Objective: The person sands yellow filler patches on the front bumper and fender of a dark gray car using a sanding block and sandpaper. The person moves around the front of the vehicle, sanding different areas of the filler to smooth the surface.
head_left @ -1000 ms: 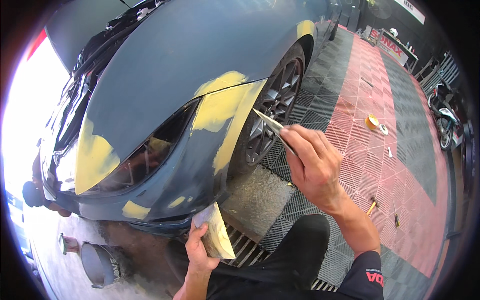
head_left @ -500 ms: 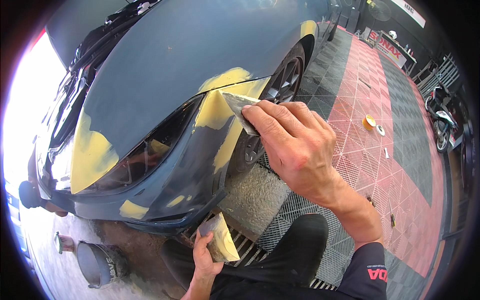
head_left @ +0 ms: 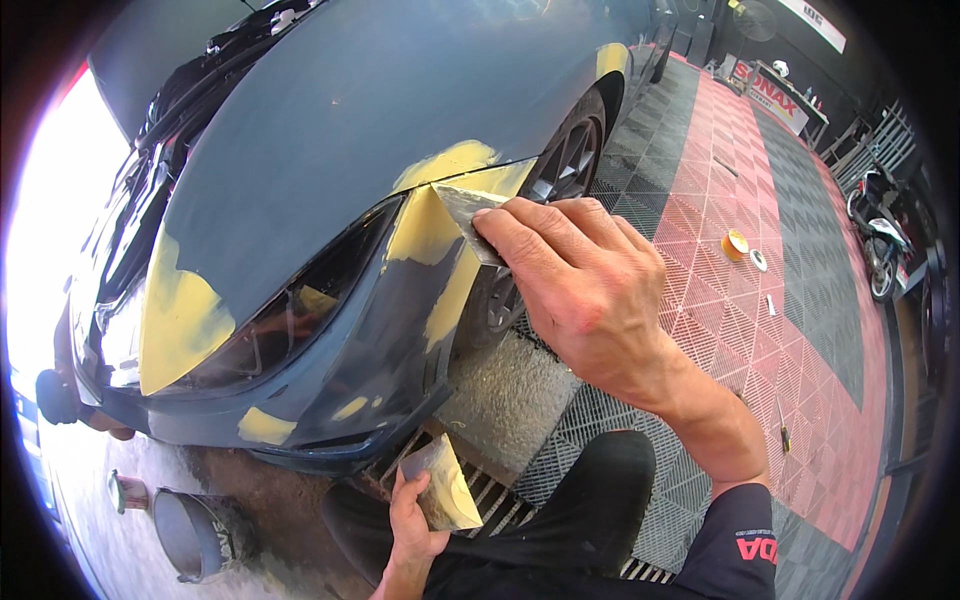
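Note:
A thin metal putty spreader [head_left: 466, 212] is pinched in my right hand [head_left: 595, 295], fingers on top. Its edge meets the yellow filler [head_left: 420, 230] at the car's front corner, between the headlight [head_left: 325, 285] and the front wheel [head_left: 570, 160]. Low in the view, my left hand [head_left: 412, 525] grips a second flat metal spreader [head_left: 425, 462] by its side. Yellow filler paste [head_left: 456, 500] lies thickly along that blade. The dull blue-grey car body [head_left: 350, 120] also carries yellow patches on the hood edge and bumper. My right thumb is hidden behind the hand.
A grey bucket [head_left: 190, 530] and a small can [head_left: 127, 491] stand on the floor at lower left. On the red and grey floor tiles to the right lie an orange-yellow tub [head_left: 735, 245], a round lid [head_left: 758, 260] and a screwdriver-like tool [head_left: 785, 435]. A motorcycle [head_left: 882, 245] stands far right.
My right hand and its spreader have shifted slightly left over the filler. The left hand with its loaded spreader sits a little lower. Both grips are unchanged.

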`<state>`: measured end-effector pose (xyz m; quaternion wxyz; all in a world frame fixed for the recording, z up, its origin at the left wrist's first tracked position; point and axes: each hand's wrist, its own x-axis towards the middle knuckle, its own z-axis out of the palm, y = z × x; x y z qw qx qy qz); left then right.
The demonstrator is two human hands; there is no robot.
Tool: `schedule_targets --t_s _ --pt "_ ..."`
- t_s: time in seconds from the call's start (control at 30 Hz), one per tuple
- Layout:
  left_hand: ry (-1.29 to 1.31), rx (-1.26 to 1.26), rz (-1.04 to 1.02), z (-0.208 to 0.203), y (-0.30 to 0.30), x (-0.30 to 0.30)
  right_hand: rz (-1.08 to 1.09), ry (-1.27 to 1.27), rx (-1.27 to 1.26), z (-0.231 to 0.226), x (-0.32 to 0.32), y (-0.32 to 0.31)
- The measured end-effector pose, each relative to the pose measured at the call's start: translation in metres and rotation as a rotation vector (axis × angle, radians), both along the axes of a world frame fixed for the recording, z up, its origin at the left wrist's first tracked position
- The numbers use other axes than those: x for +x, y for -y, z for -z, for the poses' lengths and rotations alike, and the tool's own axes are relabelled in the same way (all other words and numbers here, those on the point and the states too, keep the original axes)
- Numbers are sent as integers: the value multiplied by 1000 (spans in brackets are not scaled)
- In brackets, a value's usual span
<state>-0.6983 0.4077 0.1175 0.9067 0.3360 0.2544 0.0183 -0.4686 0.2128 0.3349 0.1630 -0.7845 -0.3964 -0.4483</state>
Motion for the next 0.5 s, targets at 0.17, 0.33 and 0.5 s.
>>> schedule_targets --t_s 0.17,0.33,0.5 --pt "10 -13 6 6 0 -2 32 -16 -18 -1 3 5" --pt "16 -3 10 6 1 0 54 -25 -16 3 8 10" --pt "8 -1 0 5 3 1 77 -38 -38 2 10 15"
